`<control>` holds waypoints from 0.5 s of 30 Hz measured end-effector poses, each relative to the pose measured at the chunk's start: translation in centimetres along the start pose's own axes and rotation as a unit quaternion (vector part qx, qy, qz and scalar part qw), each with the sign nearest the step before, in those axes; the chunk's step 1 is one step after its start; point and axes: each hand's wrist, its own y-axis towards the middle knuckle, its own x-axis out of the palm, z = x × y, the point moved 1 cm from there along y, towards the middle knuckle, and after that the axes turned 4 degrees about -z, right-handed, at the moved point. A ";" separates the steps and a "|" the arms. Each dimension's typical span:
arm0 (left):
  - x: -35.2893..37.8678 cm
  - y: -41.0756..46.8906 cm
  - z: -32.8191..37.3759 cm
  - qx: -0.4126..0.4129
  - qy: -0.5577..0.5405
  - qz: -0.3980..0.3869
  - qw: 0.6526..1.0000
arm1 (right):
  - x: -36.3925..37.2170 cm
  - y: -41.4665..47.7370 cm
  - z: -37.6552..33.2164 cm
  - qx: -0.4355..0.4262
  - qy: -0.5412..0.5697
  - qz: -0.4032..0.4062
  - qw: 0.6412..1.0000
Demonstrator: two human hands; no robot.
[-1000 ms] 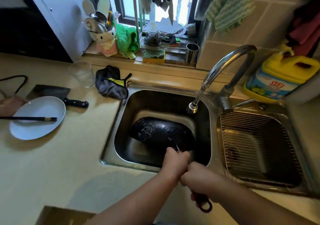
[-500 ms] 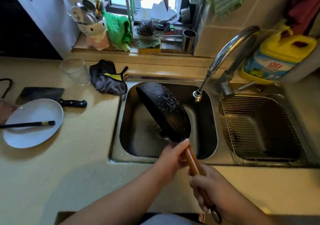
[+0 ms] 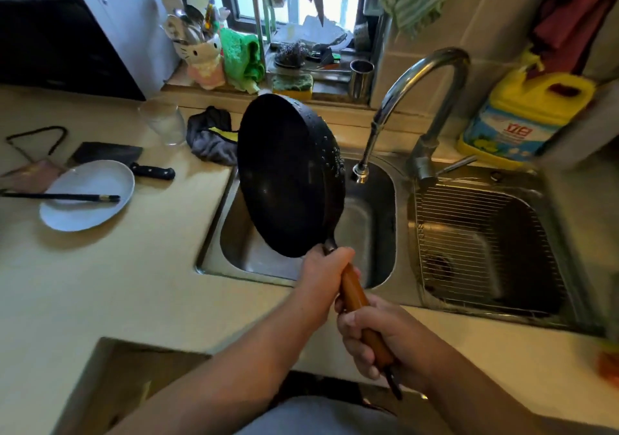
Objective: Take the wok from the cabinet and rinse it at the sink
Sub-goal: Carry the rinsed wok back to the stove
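Observation:
The black wok [image 3: 284,173] is lifted above the left sink basin [image 3: 368,227], tilted on edge with its inside turned to the left and water drops on its rim. Its brown wooden handle runs down toward me. My left hand [image 3: 326,274] grips the handle right below the pan. My right hand [image 3: 382,341] holds the handle's lower end, where a dark hanging loop sticks out. The curved steel faucet [image 3: 415,89] stands to the right of the wok, and no water shows at its spout.
A wire rack covers the right basin [image 3: 485,240]. A yellow detergent jug [image 3: 522,116] stands behind it. On the left counter lie a white plate [image 3: 87,197] with chopsticks, a cleaver [image 3: 124,160], a glass [image 3: 164,123] and a dark cloth [image 3: 211,136]. A sponge [image 3: 291,84] sits on the sill.
The wok lay upside down low in the basin a second ago. Both hands have since raised it and turned it on edge, up out of the basin.

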 end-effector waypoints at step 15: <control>5.6 -10.5 -1.9 0.082 0.126 0.310 0.939 | -2.8 -5.8 2.2 0.068 -0.278 -0.052 0.957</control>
